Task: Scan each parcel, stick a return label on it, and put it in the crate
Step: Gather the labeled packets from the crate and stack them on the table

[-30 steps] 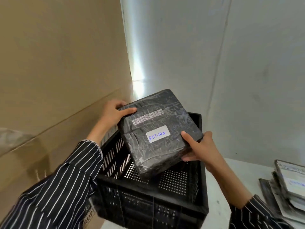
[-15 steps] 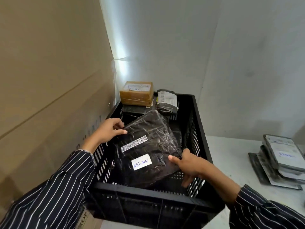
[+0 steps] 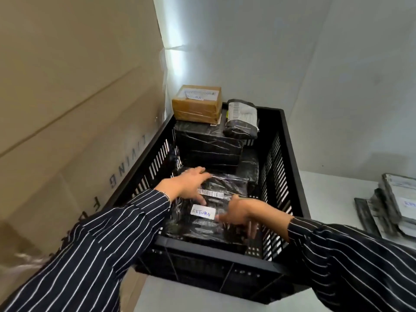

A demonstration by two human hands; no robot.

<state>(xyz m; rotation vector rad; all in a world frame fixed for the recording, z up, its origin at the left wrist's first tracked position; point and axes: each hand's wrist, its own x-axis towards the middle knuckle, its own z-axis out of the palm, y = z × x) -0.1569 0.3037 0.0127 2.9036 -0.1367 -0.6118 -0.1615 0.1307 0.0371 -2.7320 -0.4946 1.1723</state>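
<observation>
Status: the parcel (image 3: 203,210), w/ barcode and RETURN label (image 3: 203,213) on top, lies in the near end of the crate (image 3: 290,176), so this item looks done bar release; approx. three other parcels sit at the far end, and a stack (image 3: 391,206) on the worktop (image 3: 326,199) at right appears left to process. Left hand (image 3: 186,185) lies flat on the parcel's far-left top, fingers extended and close together. Right hand (image 3: 240,216) sits at its right edge, fingers loosely spread, pointing down, pinching nothing; contact there cannot be confirmed (blur).
</observation>
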